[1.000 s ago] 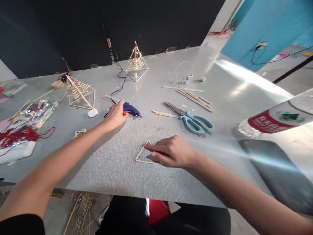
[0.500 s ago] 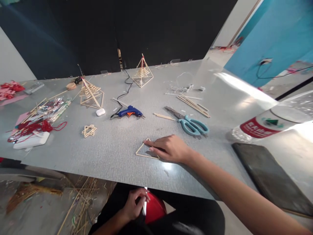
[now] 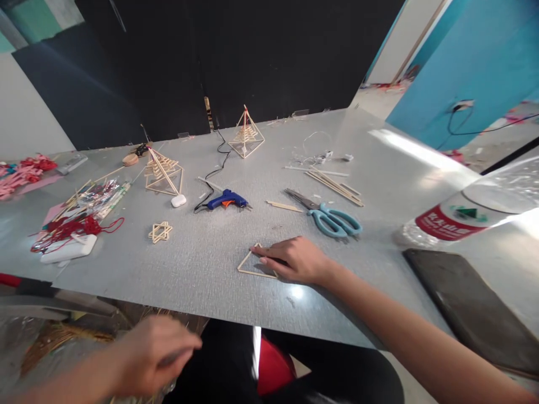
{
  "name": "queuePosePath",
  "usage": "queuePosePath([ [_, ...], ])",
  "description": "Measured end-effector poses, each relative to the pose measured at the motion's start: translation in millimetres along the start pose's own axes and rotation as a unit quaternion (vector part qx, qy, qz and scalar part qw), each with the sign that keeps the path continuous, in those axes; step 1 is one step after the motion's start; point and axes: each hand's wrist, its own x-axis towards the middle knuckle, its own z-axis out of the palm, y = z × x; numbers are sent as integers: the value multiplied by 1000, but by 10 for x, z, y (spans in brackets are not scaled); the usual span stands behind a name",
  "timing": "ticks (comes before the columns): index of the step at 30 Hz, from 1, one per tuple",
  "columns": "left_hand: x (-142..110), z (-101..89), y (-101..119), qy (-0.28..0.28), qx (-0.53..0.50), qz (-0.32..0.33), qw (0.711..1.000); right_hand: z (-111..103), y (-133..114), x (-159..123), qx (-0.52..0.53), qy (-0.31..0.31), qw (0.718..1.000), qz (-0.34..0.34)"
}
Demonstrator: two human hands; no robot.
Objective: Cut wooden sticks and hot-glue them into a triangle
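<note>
One wooden triangle (image 3: 256,274), grainy grey tabletop (image 3: 202,275)

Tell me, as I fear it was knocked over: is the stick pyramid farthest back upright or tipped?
Upright: the stick pyramid stands with its base on the table and its tip pointing up.

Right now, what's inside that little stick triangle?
Grey tabletop shows in the left part of the stick triangle; the right grip covers much of the rest, hiding whatever lies beneath.

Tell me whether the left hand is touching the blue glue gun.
Apart: the head view shows a stretch of tabletop between the left hand, low in frame, and the blue glue gun.
</note>
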Motion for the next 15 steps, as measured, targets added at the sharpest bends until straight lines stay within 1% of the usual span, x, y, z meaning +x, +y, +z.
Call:
queuePosePath([
  [1, 256, -261, 22, 46, 18, 16, 999, 2, 1, 0, -3, -2, 1000, -1],
  [2, 532, -471, -1, 97, 50, 21, 994, 4, 2, 0, -7, -3, 1000, -2],
  [3, 810, -625, -70, 140, 93, 29, 985, 6, 4, 0, -10, -4, 1000, -3],
  [4, 1073, -724, -176, 156, 143, 26, 977, 9, 7, 1, -12, -5, 1000, -3],
  [5, 1305, -773, -303, 144, 181, 19, 973, 13, 10, 1, -12, -4, 1000, -4],
  [6, 1489, -783, -437, 120, 205, 14, 971, 16, 14, 1, -11, -3, 1000, -5],
  [7, 1616, -763, -561, 112, 209, 9, 972, 20, 18, 1, -10, 0, 1000, -5],
  [8, 1676, -723, -664, 109, 210, 5, 972, 23, 22, 1, -8, 1, 1000, -6],
  [9, 1666, -672, -740, 106, 212, -1, 972, 24, 24, 0, -7, 3, 1000, -7],
  [10, 1585, -614, -788, 108, 213, -12, 971, 24, 25, 0, -6, 5, 1000, -7],
  [11, 1437, -551, -809, 114, 217, -34, 969, 23, 24, 0, -5, 5, 1000, -5],
  [12, 1230, -485, -808, 130, 221, -64, 964, 20, 21, -1, -4, 4, 1000, -4],
  [13, 975, -413, -789, 132, 221, -81, 963, 16, 18, -2, -5, 3, 1000, -2],
  [15, 371, -247, -710, 133, 221, -110, 960, 12, 13, -2, -9, 2, 1000, 0],
])
